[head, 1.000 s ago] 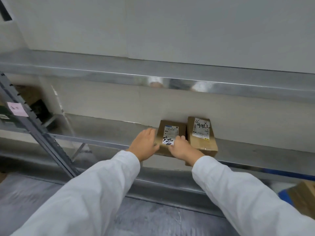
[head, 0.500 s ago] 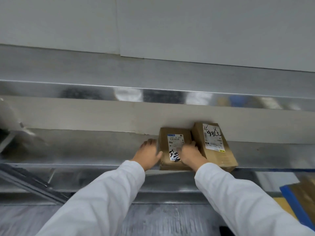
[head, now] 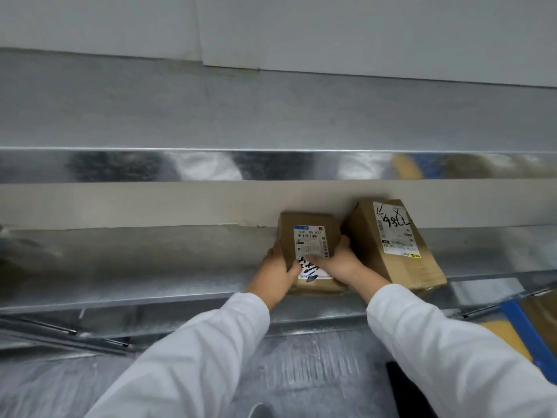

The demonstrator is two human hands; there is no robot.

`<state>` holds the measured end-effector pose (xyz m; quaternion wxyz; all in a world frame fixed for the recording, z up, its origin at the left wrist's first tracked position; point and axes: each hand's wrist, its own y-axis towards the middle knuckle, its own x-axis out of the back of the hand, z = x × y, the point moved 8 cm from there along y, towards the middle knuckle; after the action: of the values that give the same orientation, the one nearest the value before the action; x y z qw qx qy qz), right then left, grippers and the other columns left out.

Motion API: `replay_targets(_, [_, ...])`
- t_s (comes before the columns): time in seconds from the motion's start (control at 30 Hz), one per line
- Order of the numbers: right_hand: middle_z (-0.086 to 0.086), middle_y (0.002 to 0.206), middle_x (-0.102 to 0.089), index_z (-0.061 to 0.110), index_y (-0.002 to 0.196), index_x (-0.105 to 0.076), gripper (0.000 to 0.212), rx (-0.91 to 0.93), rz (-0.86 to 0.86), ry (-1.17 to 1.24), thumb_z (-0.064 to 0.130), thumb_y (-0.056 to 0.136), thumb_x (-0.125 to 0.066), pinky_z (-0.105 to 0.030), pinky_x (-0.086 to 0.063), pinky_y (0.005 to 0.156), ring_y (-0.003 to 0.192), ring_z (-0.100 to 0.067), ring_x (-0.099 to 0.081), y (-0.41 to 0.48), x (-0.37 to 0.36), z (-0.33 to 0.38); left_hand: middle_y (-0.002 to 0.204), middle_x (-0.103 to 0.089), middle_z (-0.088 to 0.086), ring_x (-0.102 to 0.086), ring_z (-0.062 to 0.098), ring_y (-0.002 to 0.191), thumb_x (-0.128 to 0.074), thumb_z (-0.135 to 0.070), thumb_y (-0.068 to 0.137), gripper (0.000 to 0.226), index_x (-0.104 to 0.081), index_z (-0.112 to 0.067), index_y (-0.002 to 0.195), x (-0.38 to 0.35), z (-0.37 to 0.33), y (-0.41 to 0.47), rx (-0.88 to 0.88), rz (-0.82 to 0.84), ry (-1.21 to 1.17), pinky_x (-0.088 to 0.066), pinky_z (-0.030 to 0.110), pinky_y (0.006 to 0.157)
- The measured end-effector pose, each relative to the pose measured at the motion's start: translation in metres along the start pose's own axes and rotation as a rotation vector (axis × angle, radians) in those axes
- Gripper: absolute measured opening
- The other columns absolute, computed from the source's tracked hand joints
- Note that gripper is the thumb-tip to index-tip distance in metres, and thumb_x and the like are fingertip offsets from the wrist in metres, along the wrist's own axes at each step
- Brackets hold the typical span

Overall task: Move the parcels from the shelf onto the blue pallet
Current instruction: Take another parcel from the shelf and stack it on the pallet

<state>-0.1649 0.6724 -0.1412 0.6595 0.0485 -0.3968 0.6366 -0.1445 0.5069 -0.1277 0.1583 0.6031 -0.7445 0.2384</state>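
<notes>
My left grip point(head: 275, 274) and right grip point(head: 340, 263) clamp the small parcel point(head: 307, 233) at the front edge of the shelf point(head: 150, 267). The bigger parcel point(head: 391, 245) sits just beside it.

On the metal shelf point(head: 150, 267) the left hand point(head: 275, 271) and right hand point(head: 339, 263) grip the smaller parcel point(head: 304, 227) from either side; a larger parcel point(head: 370, 251) with handwriting sits just beside it, and the blue pallet point(head: 526, 330) edge shows lower right

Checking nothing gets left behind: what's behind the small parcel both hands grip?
Only the pale wall shows above the small parcel. The shelf directly behind it is hidden by the parcel itself, gripped by left hand and right hand.
</notes>
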Motion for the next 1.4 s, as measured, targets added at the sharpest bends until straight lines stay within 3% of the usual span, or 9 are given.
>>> replay_targets(0.33, [-0.008, 0.127, -0.06, 0.014, 0.116, -0.048, 0.05, 0.156, 0.075, 0.027, 0.019, 0.078, -0.08, -0.027, -0.046, 0.093, 0.115, -0.02, -0.059, -0.057, 0.011, 0.036, 0.131, -0.055, 0.009, -0.055, 0.026, 0.119, -0.053, -0.023, 0.094, 0.045, -0.04, -0.017, 0.136, 0.03, -0.019, -0.049, 0.044, -0.126, -0.003, -0.044, 0.042, 0.103])
replay_targets(0.4, [-0.007, 0.122, -0.064, 0.014, 0.112, -0.055, 0.045, 0.131, 0.117, 0.028, 0.022, 0.077, -0.081, -0.027, -0.05, 0.087, 0.105, -0.018, -0.063, -0.074, 0.015, 0.043, 0.129, -0.055, 0.009, -0.058, 0.025, 0.113, -0.053, -0.025, 0.095, 0.043, -0.038, -0.013, 0.134, 0.036, -0.025, -0.067, 0.099, -0.181, 0.015, -0.05, 0.037, 0.093])
replay_targets(0.57, [-0.007, 0.12, -0.059, 0.008, 0.13, -0.038, 0.076, 0.193, 0.08, 0.007, 0.022, 0.071, -0.085, -0.026, -0.049, 0.068, 0.084, -0.013, -0.058, -0.119, 0.03, 0.057, 0.121, -0.057, 0.007, -0.058, 0.013, 0.09, -0.056, -0.027, 0.097, 0.03, -0.037, -0.014, 0.116, 0.038, -0.043, -0.121, 0.17, -0.36, -0.017, -0.042, 0.011, 0.053])
replay_targets(0.77, [-0.007, 0.117, -0.065, 0.007, 0.127, -0.042, 0.063, 0.234, 0.154, 0.079, 0.013, 0.077, -0.079, -0.026, -0.054, 0.063, 0.086, -0.016, -0.065, -0.158, 0.029, 0.029, 0.126, -0.055, 0.006, -0.057, 0.016, 0.103, -0.058, -0.026, 0.095, 0.034, -0.039, -0.013, 0.12, 0.031, -0.051, -0.175, 0.125, -0.384, -0.019, -0.045, 0.026, 0.081])
replay_targets(0.87, [-0.008, 0.117, -0.063, 0.007, 0.125, -0.04, 0.058, 0.209, 0.108, 0.137, 0.013, 0.081, -0.076, -0.02, -0.046, 0.056, 0.081, -0.013, -0.06, -0.179, 0.041, 0.006, 0.127, -0.054, 0.005, -0.056, 0.015, 0.105, -0.057, -0.024, 0.095, 0.036, -0.04, -0.013, 0.124, 0.016, -0.064, -0.188, 0.086, -0.339, -0.006, -0.043, 0.024, 0.082])
replay_targets(1.0, [-0.012, 0.122, -0.059, 0.003, 0.129, -0.039, 0.055, 0.166, 0.03, 0.198, 0.01, 0.085, -0.07, -0.034, -0.054, 0.08, 0.101, -0.023, -0.061, -0.199, 0.07, -0.009, 0.127, -0.057, 0.005, -0.056, 0.018, 0.109, -0.058, -0.023, 0.095, 0.036, -0.041, -0.012, 0.125, 0.002, -0.088, -0.194, 0.033, -0.304, -0.002, -0.043, 0.027, 0.086])
replay_targets(1.2, [-0.009, 0.121, -0.064, 0.01, 0.116, -0.05, 0.031, 0.155, -0.108, 0.276, 0.006, 0.089, -0.065, -0.028, -0.054, 0.069, 0.093, -0.02, -0.063, -0.231, 0.114, -0.016, 0.128, -0.055, 0.006, -0.054, 0.014, 0.107, -0.059, -0.021, 0.095, 0.039, -0.04, -0.011, 0.127, -0.01, -0.126, -0.195, -0.133, -0.232, -0.032, -0.042, 0.026, 0.089])
replay_targets(1.3, [-0.008, 0.125, -0.062, 0.012, 0.13, -0.044, 0.046, 0.097, -0.171, 0.304, 0.008, 0.089, -0.065, -0.033, -0.056, 0.075, 0.105, -0.025, -0.064, -0.254, 0.12, -0.035, 0.129, -0.053, 0.003, -0.052, 0.012, 0.106, -0.059, -0.024, 0.095, 0.042, -0.039, -0.014, 0.13, -0.021, -0.131, -0.205, -0.175, -0.158, -0.015, -0.041, 0.026, 0.089])
replay_targets(1.4, [-0.009, 0.127, -0.061, 0.011, 0.131, -0.042, 0.047, 0.046, -0.252, 0.322, 0.012, 0.09, -0.065, -0.024, -0.05, 0.06, 0.106, -0.024, -0.063, -0.285, 0.125, -0.057, 0.129, -0.053, 0.005, -0.049, 0.01, 0.104, -0.061, -0.024, 0.094, 0.044, -0.04, -0.012, 0.131, -0.035, -0.137, -0.218, -0.237, -0.081, 0.009, -0.038, 0.024, 0.087])
